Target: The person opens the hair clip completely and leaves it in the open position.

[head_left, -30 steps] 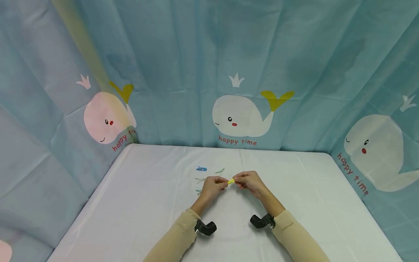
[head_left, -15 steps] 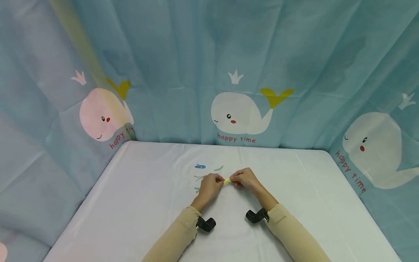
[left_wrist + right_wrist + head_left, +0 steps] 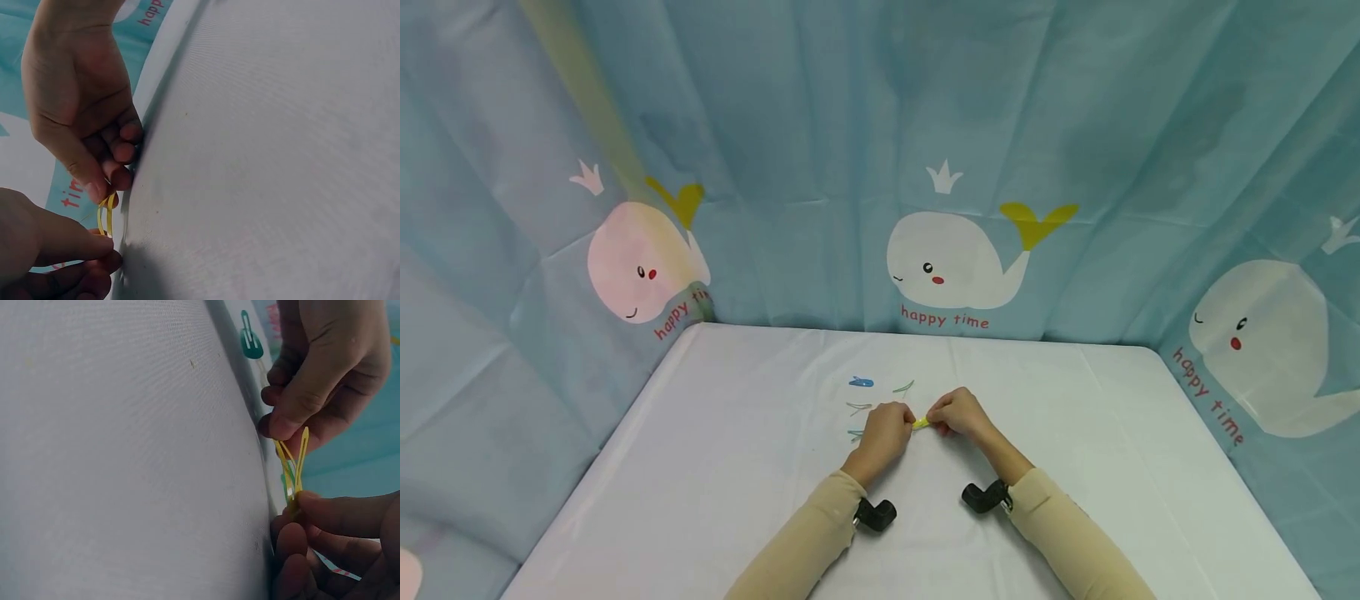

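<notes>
Between both hands is a yellow snap hair clip [image 3: 921, 423], just above the white table. Its halves stand apart in the right wrist view, where one slotted arm [image 3: 303, 453] of the clip sticks up free. My left hand [image 3: 886, 433] pinches one end of the clip between thumb and forefinger. Thumb and fingers of my right hand [image 3: 961, 414] grip the other end. In the left wrist view, two thin yellow strips of the hair clip [image 3: 110, 215] span the gap between the fingertips. The clip's ends are hidden under the fingers.
Beyond the left hand lie a blue hair clip [image 3: 861, 382], a green one [image 3: 904, 387] and a greyish-green one [image 3: 859, 407]. A teal clip [image 3: 854, 434] is partly covered by the left hand. Whale-printed curtains surround the white-covered table [image 3: 760, 467].
Both hands, still holding the yellow clip, have shifted slightly left and toward the body. The right hand has come a little closer to the left. The other clips lie where they were.
</notes>
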{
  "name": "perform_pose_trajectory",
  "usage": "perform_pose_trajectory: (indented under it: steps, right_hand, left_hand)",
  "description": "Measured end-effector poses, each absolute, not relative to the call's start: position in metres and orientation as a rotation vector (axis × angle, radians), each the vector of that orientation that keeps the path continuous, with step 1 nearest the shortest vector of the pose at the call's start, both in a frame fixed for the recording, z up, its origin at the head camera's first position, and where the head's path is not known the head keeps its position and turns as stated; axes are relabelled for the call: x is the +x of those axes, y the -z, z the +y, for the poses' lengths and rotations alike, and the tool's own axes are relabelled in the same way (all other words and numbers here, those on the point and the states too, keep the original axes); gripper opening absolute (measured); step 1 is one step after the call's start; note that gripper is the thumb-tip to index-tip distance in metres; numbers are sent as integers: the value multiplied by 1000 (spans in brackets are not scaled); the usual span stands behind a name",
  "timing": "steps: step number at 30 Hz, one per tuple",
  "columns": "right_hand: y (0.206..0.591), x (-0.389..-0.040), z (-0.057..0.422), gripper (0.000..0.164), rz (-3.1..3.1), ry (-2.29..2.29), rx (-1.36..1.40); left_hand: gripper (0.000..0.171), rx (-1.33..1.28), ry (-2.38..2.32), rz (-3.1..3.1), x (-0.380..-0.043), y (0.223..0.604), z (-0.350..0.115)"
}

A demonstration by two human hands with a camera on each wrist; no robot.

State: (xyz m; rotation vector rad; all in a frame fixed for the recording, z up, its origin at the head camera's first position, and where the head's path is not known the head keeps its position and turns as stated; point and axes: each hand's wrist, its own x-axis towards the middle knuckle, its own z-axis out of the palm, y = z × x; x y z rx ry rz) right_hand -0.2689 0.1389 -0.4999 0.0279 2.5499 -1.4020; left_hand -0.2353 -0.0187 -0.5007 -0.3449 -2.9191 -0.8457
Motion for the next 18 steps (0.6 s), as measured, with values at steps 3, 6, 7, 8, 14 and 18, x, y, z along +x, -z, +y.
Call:
perform_pose_trajectory:
  steps: [3,6,7,8,14,18]
  right_hand:
    - [500,-268,137,8,2572,1372,13]
    - [499,-268,137,8,2586,1352,-4]
    - [499,-268,137,8,2582,1349,-8]
    - [498,-268,137,8,2582,1342,-17]
    - [491,-269,148,9,2578,1321,-46]
    - [482,-274,161,13,2586,1326,-14]
  left_hand:
    - [7,-346,829,-2945,-235,500,-19]
    - [8,-348,832,-2957,-235,499,-19]
    - [8,-353,830,-2959,-235,499,-19]
    - [8,-365,820,-2960,-235,498,-19]
    - [9,-468,709,-2938,-238,496,-19]
    - [9,-472,709,-2914,-242,489,-18]
